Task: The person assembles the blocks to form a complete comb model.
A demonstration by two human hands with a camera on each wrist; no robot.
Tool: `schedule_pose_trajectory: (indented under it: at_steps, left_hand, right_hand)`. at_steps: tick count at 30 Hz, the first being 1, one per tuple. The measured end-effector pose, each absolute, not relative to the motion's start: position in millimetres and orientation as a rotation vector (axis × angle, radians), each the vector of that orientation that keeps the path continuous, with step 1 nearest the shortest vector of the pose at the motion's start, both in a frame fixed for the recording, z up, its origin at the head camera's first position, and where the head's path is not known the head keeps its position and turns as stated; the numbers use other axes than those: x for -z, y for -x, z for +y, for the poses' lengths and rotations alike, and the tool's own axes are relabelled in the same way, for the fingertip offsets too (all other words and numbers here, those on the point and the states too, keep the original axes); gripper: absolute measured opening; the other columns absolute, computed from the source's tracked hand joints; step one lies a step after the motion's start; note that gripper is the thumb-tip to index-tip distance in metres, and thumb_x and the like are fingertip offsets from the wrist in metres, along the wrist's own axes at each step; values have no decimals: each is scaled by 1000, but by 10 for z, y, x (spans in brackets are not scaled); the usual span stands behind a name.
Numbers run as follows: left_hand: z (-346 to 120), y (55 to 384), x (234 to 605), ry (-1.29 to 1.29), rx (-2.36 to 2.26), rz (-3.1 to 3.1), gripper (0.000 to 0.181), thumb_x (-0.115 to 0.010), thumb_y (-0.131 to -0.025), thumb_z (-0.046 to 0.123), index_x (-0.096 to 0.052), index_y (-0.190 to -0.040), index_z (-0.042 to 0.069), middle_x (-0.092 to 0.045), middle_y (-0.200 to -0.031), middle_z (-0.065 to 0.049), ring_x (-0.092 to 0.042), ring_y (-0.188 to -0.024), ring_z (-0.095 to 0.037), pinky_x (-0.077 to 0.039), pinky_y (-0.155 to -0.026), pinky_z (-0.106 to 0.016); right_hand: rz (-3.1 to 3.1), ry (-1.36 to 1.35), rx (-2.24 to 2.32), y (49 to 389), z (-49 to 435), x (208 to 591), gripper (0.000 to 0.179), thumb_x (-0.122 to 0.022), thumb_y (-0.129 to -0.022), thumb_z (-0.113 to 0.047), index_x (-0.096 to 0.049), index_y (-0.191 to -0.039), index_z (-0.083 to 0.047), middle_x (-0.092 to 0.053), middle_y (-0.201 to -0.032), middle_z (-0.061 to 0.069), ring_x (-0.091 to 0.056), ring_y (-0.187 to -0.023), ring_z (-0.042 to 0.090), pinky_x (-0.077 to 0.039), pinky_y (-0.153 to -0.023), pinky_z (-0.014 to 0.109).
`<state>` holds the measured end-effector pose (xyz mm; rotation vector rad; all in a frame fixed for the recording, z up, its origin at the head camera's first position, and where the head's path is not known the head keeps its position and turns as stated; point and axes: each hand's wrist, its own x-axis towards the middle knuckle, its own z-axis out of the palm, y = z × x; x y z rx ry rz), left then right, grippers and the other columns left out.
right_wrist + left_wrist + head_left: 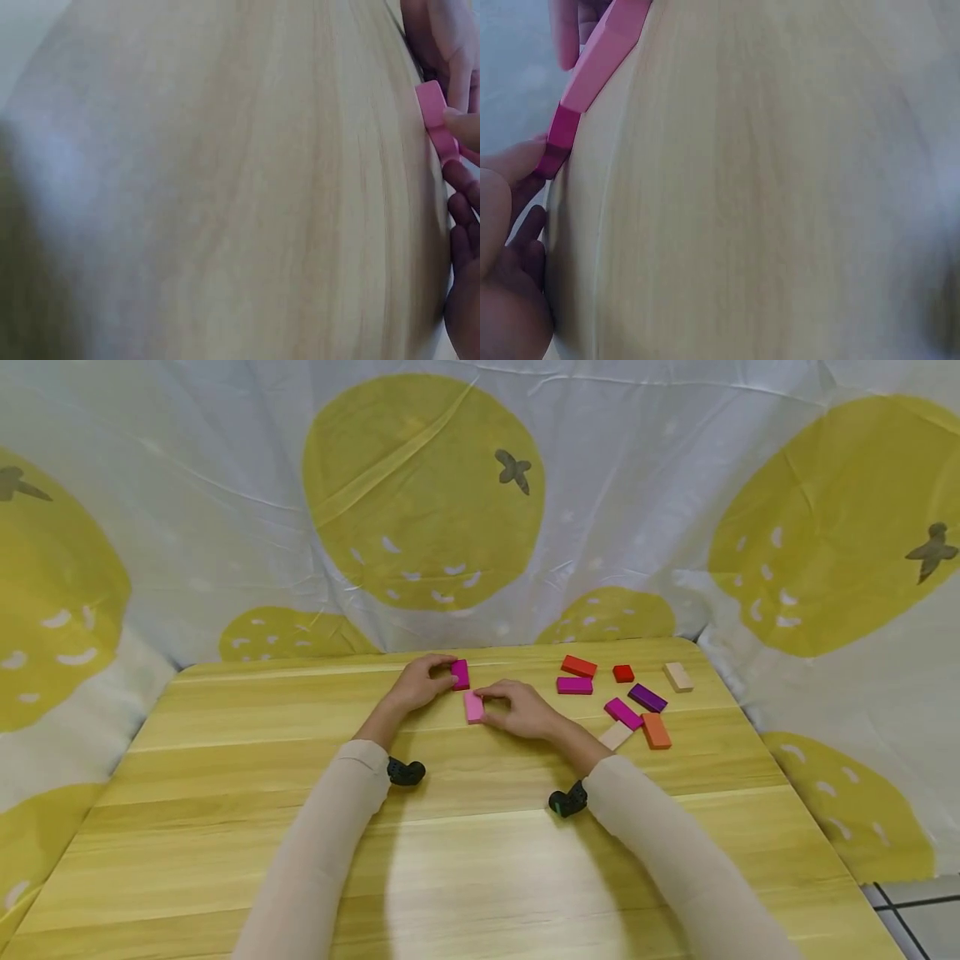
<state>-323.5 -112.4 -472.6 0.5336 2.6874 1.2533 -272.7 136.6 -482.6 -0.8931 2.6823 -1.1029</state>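
Observation:
In the head view my left hand (422,683) pinches a magenta block (461,673) lying near the table's back edge. Just in front of it is a light pink block (473,709), gripped by my right hand (519,710) between thumb and fingers at its right side. The left wrist view has the pink block (600,64) end to end with the magenta one (559,141), and left fingers at the magenta block's near end. At the right edge of the right wrist view, right fingertips hold the pink block (433,105); much of that hand is cut off.
Right of my hands lie several loose blocks on the wooden table (262,827): red (580,666), magenta (574,686), small red (623,673), purple (647,698), orange (656,732) and beige (678,677). A fruit-patterned cloth (615,518) hangs behind the table.

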Motion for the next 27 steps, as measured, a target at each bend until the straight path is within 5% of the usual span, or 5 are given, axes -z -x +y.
schedule_pose_trajectory:
  at_steps: [27]
  left_hand:
    - [-1024,3265,4747,-553,-1116,2728,48,-67,-103,28,-59,-148,12,-53,-152,-12,-40,-145,-33,-24,-118,-53]
  right_hand:
    - [2742,864,1084,2744,1295,4828,47,-74,-98,-23,-65,-142,-10,-64,-138,11,-56,-132,28,-40,-112,42]
